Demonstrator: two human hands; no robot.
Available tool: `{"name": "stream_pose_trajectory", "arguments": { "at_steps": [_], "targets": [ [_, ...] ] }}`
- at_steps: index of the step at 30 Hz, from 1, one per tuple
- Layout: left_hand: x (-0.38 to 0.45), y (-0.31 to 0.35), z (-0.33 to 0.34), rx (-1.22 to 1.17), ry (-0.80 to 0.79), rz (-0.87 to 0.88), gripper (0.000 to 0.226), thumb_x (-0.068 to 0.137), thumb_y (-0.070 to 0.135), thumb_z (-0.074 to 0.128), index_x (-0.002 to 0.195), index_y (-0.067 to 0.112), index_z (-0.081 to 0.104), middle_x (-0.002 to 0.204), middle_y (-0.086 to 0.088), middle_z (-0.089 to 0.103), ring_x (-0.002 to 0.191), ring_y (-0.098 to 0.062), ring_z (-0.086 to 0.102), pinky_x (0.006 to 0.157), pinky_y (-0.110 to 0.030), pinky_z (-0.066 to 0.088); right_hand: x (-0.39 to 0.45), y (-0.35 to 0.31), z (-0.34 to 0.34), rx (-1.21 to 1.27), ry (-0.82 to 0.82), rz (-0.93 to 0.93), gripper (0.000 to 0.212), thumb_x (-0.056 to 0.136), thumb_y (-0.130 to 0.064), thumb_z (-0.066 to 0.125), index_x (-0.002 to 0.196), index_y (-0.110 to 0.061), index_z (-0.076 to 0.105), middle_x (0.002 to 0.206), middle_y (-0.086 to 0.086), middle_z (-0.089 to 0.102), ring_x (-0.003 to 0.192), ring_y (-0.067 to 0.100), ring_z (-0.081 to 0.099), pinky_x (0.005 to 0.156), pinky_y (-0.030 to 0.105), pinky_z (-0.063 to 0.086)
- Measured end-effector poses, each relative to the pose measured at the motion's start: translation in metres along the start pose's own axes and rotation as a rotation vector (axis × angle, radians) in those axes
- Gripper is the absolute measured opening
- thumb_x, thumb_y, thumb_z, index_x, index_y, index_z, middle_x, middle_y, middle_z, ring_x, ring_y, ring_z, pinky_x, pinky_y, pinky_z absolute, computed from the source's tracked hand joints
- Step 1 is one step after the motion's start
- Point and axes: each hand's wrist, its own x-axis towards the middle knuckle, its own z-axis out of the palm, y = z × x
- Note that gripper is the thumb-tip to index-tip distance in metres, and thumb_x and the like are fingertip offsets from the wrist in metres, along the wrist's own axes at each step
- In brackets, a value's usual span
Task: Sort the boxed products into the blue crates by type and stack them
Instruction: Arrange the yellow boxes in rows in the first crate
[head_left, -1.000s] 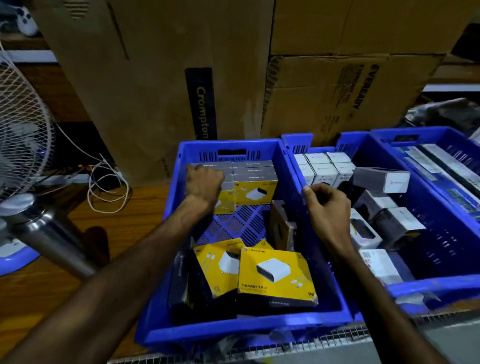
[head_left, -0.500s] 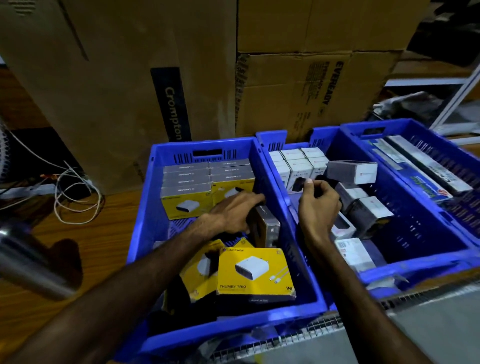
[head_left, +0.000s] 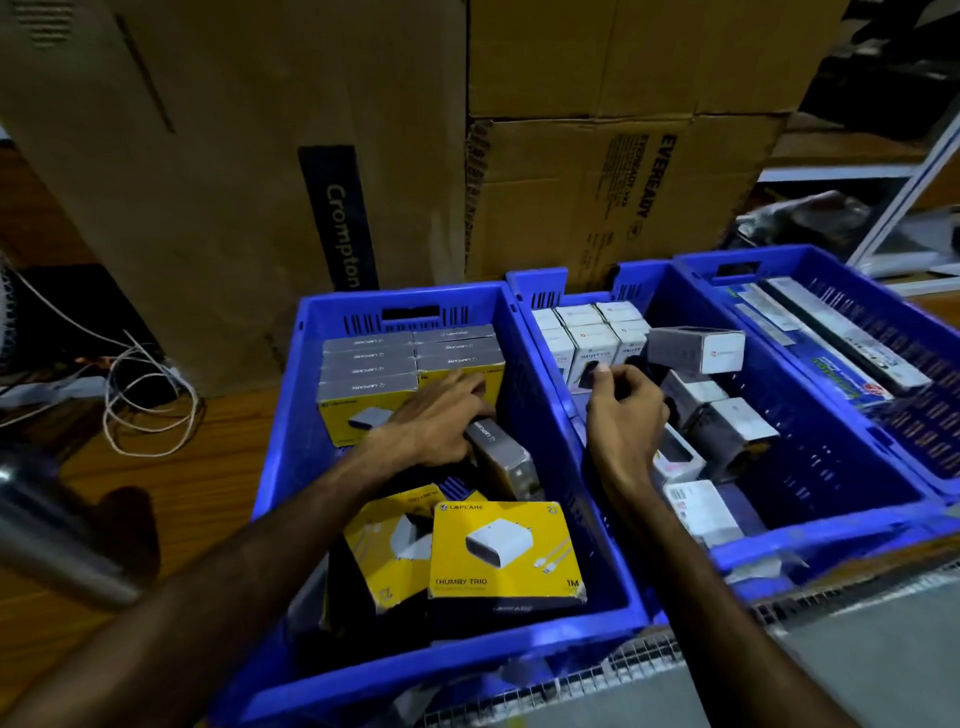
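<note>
Three blue crates stand side by side. The left crate (head_left: 291, 415) has yellow-and-grey charger boxes (head_left: 369, 364) packed in rows at its back and loose yellow boxes (head_left: 506, 551) at its front. My left hand (head_left: 436, 421) grips a grey-sided charger box (head_left: 501, 460) standing on edge in the middle of that crate. The middle crate (head_left: 831, 530) holds a neat row of small white boxes (head_left: 587, 332) at the back and loose white boxes (head_left: 696, 351) tumbled beside it. My right hand (head_left: 623, 415) is curled at the front of the white row; what it holds is hidden.
The right crate (head_left: 727, 257) carries long flat boxes (head_left: 831, 338). Large cardboard cartons (head_left: 234, 156) stand right behind the crates. White cables (head_left: 145, 395) and a steel bottle (head_left: 47, 525) sit on the wooden table at left. A wire mesh edge (head_left: 649, 654) runs in front.
My left hand came back from the rear row of yellow boxes and closed on the upright grey-sided box. My right hand moved forward to the white box row.
</note>
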Motion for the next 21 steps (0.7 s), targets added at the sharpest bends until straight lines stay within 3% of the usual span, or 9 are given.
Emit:
{"name": "stream_pose_trajectory", "arguments": {
  "at_steps": [3,6,15,21],
  "targets": [
    [-0.005,-0.009,-0.019,0.056,-0.03,-0.06,0.062,0.075,0.061,0.078,0.129,0.034,0.063,0.126,0.002,0.047,0.122,-0.021,0.039,0.099,-0.045,0.038,0.0,0.0,0.0,0.013,-0.01,-0.008,0.026,0.097,-0.03,0.059,0.079,-0.014,0.067,0.068,-0.001,0.065,0.065,0.012,0.058,0.056,0.02,0.032],
    [-0.013,-0.019,-0.027,0.041,-0.03,-0.127,0.071,0.076,0.067,0.075,0.135,0.032,0.059,0.126,0.004,0.048,0.123,-0.021,0.041,0.101,-0.043,0.035,0.0,0.0,0.0,0.017,-0.016,-0.016,0.025,0.097,-0.03,0.06,0.08,-0.014,0.069,0.069,0.0,0.067,0.067,0.014,0.06,0.062,0.024,0.035],
    [0.006,-0.023,-0.017,0.064,0.147,-0.172,0.056,0.084,0.058,0.071,0.126,0.022,0.065,0.12,0.001,0.053,0.117,-0.023,0.048,0.095,-0.043,0.042,0.0,0.001,0.001,0.019,-0.04,-0.058,0.025,0.097,-0.03,0.061,0.08,-0.014,0.071,0.069,-0.001,0.068,0.065,0.009,0.058,0.065,0.026,0.036],
    [0.011,-0.044,-0.002,-0.266,0.284,-0.331,0.06,0.075,0.052,0.084,0.122,0.019,0.069,0.104,0.008,0.046,0.11,-0.023,0.05,0.093,-0.043,0.045,-0.002,0.0,0.0,-0.005,-0.04,-0.086,0.024,0.097,-0.03,0.061,0.083,-0.013,0.073,0.073,0.0,0.07,0.07,0.014,0.061,0.066,0.03,0.043]
  ]
}}
